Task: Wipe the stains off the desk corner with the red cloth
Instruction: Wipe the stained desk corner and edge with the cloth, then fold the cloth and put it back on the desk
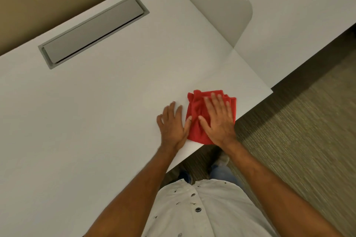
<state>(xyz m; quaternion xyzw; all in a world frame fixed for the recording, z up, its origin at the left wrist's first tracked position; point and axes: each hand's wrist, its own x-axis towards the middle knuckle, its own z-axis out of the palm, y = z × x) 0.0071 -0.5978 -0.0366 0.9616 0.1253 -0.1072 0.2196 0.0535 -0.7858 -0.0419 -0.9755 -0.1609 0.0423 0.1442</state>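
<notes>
A folded red cloth (196, 113) lies on the white desk (115, 101) close to its near right corner (269, 90). My right hand (217, 119) presses flat on top of the cloth with fingers spread, covering its right half. My left hand (172, 125) rests flat on the bare desk just left of the cloth, its thumb touching the cloth's left edge. No stains show on the desk surface around the cloth.
A grey cable hatch (94, 30) is set into the desk at the far left. A low white divider panel (221, 5) separates this desk from a second white desk (298, 24) at the right. Carpeted floor (298, 140) lies beyond the desk edge.
</notes>
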